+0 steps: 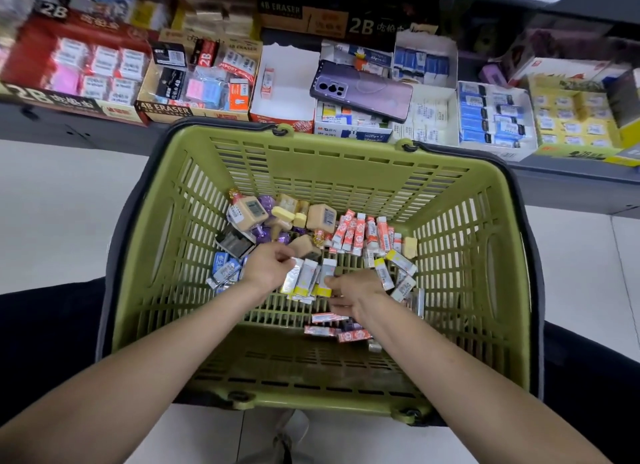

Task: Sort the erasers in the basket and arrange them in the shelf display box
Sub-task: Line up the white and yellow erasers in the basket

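Note:
A green plastic basket sits on the floor in front of me with many loose erasers on its bottom. My left hand holds a fanned stack of yellow-and-white erasers by their top ends. My right hand pinches the rightmost eraser of that stack from below. Red-and-white erasers lie in a row at the back right, tan block erasers at the back, blue ones at the left. A near-empty white display box stands on the shelf behind the basket.
The low shelf holds several open eraser display boxes: a red 2B box at the left, blue erasers and a yellow box at the right. A purple phone lies across the middle boxes. White floor tiles flank the basket.

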Tool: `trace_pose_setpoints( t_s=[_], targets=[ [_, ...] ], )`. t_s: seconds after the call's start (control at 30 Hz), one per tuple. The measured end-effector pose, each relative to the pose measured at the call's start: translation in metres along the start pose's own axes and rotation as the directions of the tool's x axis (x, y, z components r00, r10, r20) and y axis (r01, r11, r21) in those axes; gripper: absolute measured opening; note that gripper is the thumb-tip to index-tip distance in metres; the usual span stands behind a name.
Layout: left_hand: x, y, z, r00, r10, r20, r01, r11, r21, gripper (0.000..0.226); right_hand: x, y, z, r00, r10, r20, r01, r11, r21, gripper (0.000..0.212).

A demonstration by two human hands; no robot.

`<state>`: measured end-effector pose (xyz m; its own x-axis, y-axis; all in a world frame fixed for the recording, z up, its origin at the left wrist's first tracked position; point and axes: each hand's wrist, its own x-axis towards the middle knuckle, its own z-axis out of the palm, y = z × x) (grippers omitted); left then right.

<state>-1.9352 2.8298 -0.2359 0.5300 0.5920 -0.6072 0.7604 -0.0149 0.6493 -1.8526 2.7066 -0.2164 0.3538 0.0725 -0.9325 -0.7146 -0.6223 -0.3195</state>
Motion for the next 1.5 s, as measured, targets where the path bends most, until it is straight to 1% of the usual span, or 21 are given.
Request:
trace_pose_setpoints(
  t_s=[0.13, 0.27, 0.37, 0.53, 0.6, 0.7, 0.77, 0.8, 0.83, 0.87, 0.9, 0.93, 0.97, 1.03, 1.07, 1.13, 1.2, 1.27, 1.37, 1.43, 1.5],
  targets=[
    [0.004, 0.004, 0.007, 1.000, 0.017, 0.012, -0.018, 0.998, 0.055, 0.026, 0.003, 0.007, 0.002, 0.999, 0.029, 0.014, -0.029, 1.000, -0.006, 0.031],
    [0.002, 0.005, 0.009, 1.000, 0.025, 0.014, -0.026, 0.994, 0.107, 0.030, 0.015, 0.008, -0.005, 0.999, 0.010, -0.032, -0.011, 1.000, -0.016, 0.029],
    [-0.002, 0.002, 0.009, 0.999, 0.043, 0.020, -0.046, 0.987, 0.154, 0.034, 0.031, 0.006, -0.008, 0.998, 0.011, -0.067, -0.018, 0.995, -0.101, 0.033],
    [-0.007, 0.000, 0.005, 0.997, 0.063, 0.032, -0.067, 0.986, 0.152, 0.033, 0.053, 0.006, 0.002, 1.000, 0.001, -0.011, -0.004, 0.957, -0.292, 0.039],
    [-0.008, -0.001, 0.003, 0.996, 0.073, 0.043, -0.079, 0.985, 0.150, 0.033, 0.055, 0.007, 0.006, 1.000, 0.015, 0.019, -0.008, 0.940, -0.341, 0.038],
    [-0.009, -0.002, 0.000, 0.994, 0.084, 0.065, -0.093, 0.984, 0.155, 0.033, 0.052, 0.008, 0.002, 0.996, -0.061, 0.058, 0.080, 0.903, -0.422, 0.033],
    [-0.009, -0.002, -0.003, 0.993, 0.096, 0.074, -0.107, 0.982, 0.157, 0.032, 0.047, 0.008, -0.012, 0.980, -0.190, 0.057, 0.193, 0.843, -0.502, 0.026],
    [-0.010, -0.001, -0.005, 0.992, 0.104, 0.075, -0.114, 0.981, 0.156, 0.032, 0.045, 0.008, -0.022, 0.957, -0.288, 0.038, 0.261, 0.794, -0.550, 0.021],
    [-0.012, 0.000, -0.007, 0.991, 0.116, 0.074, -0.126, 0.980, 0.153, 0.031, 0.044, 0.008, -0.033, 0.919, -0.395, -0.004, 0.313, 0.734, -0.603, 0.018],
    [-0.013, 0.001, -0.009, 0.989, 0.129, 0.075, -0.139, 0.979, 0.150, 0.030, 0.043, 0.008, -0.045, 0.870, -0.487, -0.071, 0.326, 0.679, -0.658, 0.016],
    [-0.015, 0.003, -0.010, 0.987, 0.143, 0.077, -0.153, 0.978, 0.145, 0.028, 0.043, 0.008, -0.057, 0.821, -0.552, -0.147, 0.304, 0.640, -0.706, 0.016],
    [-0.018, 0.005, -0.012, 0.985, 0.156, 0.079, -0.166, 0.976, 0.139, 0.026, 0.045, 0.008, -0.068, 0.784, -0.585, -0.207, 0.266, 0.618, -0.740, 0.016],
    [-0.021, 0.007, -0.014, 0.982, 0.171, 0.078, -0.180, 0.974, 0.138, 0.025, 0.047, 0.009, -0.078, 0.770, -0.593, -0.237, 0.230, 0.603, -0.764, 0.016],
    [-0.026, 0.011, -0.018, 0.977, 0.201, 0.072, -0.210, 0.967, 0.147, 0.023, 0.053, 0.012, -0.085, 0.791, -0.568, -0.227, 0.171, 0.561, -0.810, 0.020],
    [-0.028, 0.012, -0.019, 0.975, 0.214, 0.067, -0.221, 0.963, 0.151, 0.023, 0.055, 0.014, -0.084, 0.801, -0.561, -0.209, 0.144, 0.519, -0.843, 0.025],
    [-0.030, 0.013, -0.020, 0.972, 0.227, 0.059, -0.233, 0.961, 0.148, 0.023, 0.059, 0.017, -0.075, 0.801, -0.571, -0.180, 0.088, 0.410, -0.908, 0.037],
    [-0.030, 0.012, -0.019, 0.973, 0.226, 0.055, -0.232, 0.963, 0.141, 0.023, 0.061, 0.019, -0.065, 0.794, -0.584, -0.170, 0.071, 0.367, -0.928, 0.043],
    [-0.029, 0.010, -0.017, 0.970, 0.237, 0.061, -0.244, 0.958, 0.148, 0.026, 0.064, 0.020, -0.062, 0.797, -0.580, -0.170, 0.089, 0.390, -0.916, 0.043],
    [-0.025, 0.007, -0.011, 0.952, 0.295, 0.085, -0.307, 0.918, 0.251, 0.036, 0.062, 0.023, -0.072, 0.794, -0.574, -0.200, 0.142, 0.495, -0.857, 0.037],
    [-0.020, 0.006, -0.007, 0.941, 0.319, 0.112, -0.338, 0.873, 0.351, 0.042, 0.058, 0.021, -0.084, 0.748, -0.619, -0.238, 0.190, 0.544, -0.817, 0.024],
    [-0.016, 0.005, -0.003, 0.933, 0.331, 0.143, -0.360, 0.827, 0.432, 0.048, 0.055, 0.013, -0.092, 0.682, -0.691, -0.242, 0.212, 0.503, -0.838, 0.011]
  ],
)
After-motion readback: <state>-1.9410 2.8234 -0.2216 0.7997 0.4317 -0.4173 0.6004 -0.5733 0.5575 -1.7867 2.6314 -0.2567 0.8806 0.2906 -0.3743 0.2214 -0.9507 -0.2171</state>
